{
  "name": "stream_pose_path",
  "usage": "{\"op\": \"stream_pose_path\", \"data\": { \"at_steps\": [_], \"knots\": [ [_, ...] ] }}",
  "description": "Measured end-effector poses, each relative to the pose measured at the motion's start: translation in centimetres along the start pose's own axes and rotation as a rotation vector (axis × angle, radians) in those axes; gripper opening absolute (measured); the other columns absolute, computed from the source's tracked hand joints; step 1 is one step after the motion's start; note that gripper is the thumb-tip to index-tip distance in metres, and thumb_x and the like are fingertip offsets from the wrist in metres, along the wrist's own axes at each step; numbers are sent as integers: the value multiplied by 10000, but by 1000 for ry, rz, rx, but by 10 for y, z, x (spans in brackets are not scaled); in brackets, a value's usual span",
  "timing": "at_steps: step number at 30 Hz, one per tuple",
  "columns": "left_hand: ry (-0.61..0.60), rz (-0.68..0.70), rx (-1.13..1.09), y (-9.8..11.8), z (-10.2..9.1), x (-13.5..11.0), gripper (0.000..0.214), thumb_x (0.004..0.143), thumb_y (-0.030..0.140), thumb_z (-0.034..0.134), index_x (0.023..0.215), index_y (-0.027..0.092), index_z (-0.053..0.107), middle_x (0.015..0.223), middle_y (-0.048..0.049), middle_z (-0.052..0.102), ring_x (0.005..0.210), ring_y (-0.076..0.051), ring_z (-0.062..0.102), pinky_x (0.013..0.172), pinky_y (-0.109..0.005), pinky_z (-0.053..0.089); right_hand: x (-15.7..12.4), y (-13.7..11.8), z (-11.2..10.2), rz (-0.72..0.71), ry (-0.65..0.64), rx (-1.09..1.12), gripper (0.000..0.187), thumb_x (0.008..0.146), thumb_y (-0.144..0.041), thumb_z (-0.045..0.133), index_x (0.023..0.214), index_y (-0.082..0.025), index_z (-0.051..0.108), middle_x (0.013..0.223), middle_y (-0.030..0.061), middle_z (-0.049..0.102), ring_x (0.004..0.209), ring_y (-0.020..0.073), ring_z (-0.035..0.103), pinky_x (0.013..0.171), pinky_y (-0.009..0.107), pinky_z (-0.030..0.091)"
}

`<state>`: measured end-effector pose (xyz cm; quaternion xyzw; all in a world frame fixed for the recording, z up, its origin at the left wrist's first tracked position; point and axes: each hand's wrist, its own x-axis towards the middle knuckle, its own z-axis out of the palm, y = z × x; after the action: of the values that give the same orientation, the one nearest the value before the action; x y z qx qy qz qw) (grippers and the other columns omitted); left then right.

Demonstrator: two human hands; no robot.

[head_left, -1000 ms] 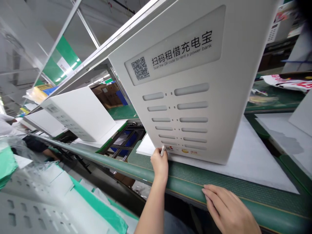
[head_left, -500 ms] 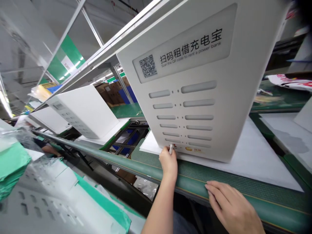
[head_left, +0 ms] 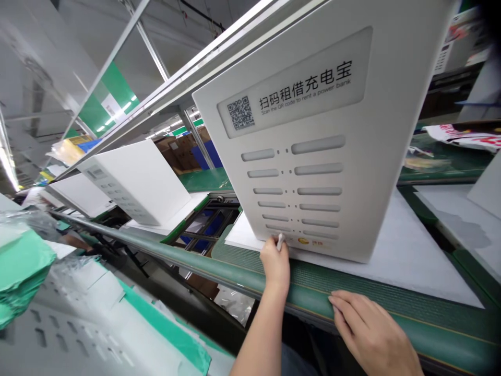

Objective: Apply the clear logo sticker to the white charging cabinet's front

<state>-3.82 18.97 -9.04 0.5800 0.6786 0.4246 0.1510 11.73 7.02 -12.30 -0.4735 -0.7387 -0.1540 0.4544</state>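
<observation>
A white power bank rental cabinet stands tilted on a green conveyor, with a QR code and a grey label on its face. Rows of slot-shaped recesses run below them. My left hand grips a white pen-like stick, whose tip presses near the cabinet's lower front edge and partly hides a small printed logo. My right hand rests with its fingers on the conveyor's rounded green side rail, holding nothing.
The cabinet rests on a pale sheet. Similar white cabinets stand further along the line under a metal shelf frame. At lower left lie perforated grey panels and green sheets. A co-worker's arm shows beyond.
My left hand and the stick have moved right along the cabinet's lower edge, over the logo. The whole view has shifted slightly. My right hand stays on the rail.
</observation>
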Motion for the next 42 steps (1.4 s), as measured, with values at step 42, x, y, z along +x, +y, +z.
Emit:
{"op": "stream_pose_path", "data": {
  "at_steps": [42],
  "knots": [
    [-58,-20,111,35,20,-25,172,809,259,518,821,114,609,750,-139,646,733,-260,600,663,-301,362,-5,7,-7,38,8,90,172,815,-25,463,867,-107,604,856,50,594,822,134,510,772,271,382]
  ]
}}
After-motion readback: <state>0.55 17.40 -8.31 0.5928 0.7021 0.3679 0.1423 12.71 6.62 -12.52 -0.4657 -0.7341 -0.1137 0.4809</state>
